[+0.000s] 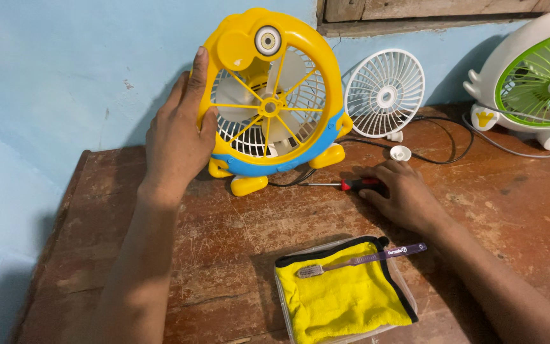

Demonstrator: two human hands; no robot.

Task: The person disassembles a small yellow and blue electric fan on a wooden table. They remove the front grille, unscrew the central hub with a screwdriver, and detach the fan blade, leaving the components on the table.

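2 fans [268, 102], 1 grille [384, 93], 1 screwdriver [345, 185]
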